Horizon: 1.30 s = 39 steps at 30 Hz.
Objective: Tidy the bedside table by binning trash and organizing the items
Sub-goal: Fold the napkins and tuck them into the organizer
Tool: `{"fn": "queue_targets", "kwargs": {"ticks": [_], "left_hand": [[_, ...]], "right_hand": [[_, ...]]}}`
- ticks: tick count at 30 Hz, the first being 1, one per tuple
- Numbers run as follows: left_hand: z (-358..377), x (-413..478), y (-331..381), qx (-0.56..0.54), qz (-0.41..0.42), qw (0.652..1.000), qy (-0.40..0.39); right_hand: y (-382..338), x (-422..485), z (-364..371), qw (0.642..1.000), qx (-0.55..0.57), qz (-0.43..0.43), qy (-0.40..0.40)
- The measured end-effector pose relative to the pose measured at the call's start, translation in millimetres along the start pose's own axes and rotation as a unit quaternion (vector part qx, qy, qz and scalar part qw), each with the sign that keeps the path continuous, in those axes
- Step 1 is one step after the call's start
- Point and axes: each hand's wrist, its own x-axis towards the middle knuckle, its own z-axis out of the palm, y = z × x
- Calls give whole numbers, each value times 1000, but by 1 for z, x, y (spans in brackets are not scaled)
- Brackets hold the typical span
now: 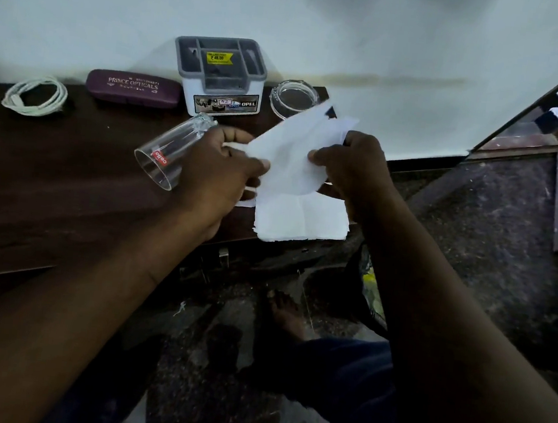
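A white tissue paper [290,157] is held up over the right end of the dark wooden bedside table [67,182]. My left hand [220,167] pinches its left edge and my right hand [351,167] pinches its right edge. A second white tissue [300,220] lies flat on the table's front right corner, under my hands. A clear drinking glass [170,151] with a red label lies on its side just left of my left hand, apart from it as far as I can tell.
Along the wall stand a white coiled cable [35,96], a maroon spectacle case [134,88], a grey-and-white organizer box [221,74] and a glass ashtray [294,99]. A dark bag with trash [369,289] sits on the speckled floor below the table's right end, beside my foot [286,312].
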Motion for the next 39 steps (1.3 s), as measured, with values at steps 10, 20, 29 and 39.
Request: {"fn": "queue_targets", "kwargs": {"ticks": [10, 20, 29, 39], "left_hand": [[9, -8, -19, 109, -162, 971, -138], [12, -4, -25, 207, -132, 961, -131], [6, -2, -27, 292, -89, 944, -127], [-14, 3, -22, 632, 219, 743, 15]], "right_hand": [[18, 16, -15, 957, -277, -74, 54], [34, 17, -13, 931, -358, -63, 27], [32, 13, -12, 924, -381, -33, 2], [17, 10, -15, 889, -433, -129, 76]]}}
